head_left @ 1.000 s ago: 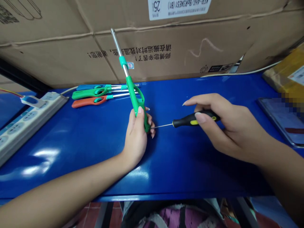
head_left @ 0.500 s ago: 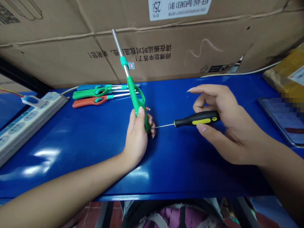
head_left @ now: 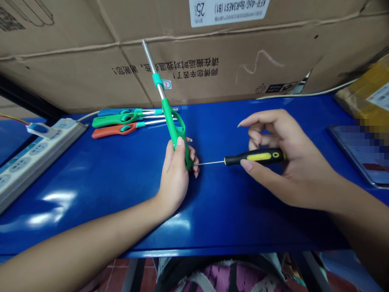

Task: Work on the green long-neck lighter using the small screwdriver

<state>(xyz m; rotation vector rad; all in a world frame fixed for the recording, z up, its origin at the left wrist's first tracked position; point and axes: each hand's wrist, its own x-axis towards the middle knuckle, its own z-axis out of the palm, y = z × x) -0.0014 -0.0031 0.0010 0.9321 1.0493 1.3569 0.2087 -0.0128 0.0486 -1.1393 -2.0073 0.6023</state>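
Observation:
My left hand (head_left: 176, 174) is wrapped round the handle of a green gas lighter (head_left: 174, 125), its metal tube tilted up and to the left. The black and yellow screwdriver (head_left: 255, 157) lies nearly level, its thin shaft reaching the handle's lower end by my left fingertips. Whether the tip sits in a screw is too small to tell. My right hand (head_left: 291, 166) holds the screwdriver loosely, palm against the butt, thumb along the near side and fingers curled above. Behind lie an orange lighter (head_left: 114, 130), another green lighter (head_left: 117, 119) and a blue lighter (head_left: 117, 111).
A white power strip (head_left: 33, 156) with a plug in it lies on the left of the blue table (head_left: 115, 174). A large cardboard box (head_left: 194, 52) stands along the back. To the right are a phone (head_left: 358, 154) and a yellow-taped parcel (head_left: 364, 89).
My right thumb has slid forward along the screwdriver, and the handle has turned slightly, showing its yellow inlay differently. My left hand and the green lighter have stayed almost still.

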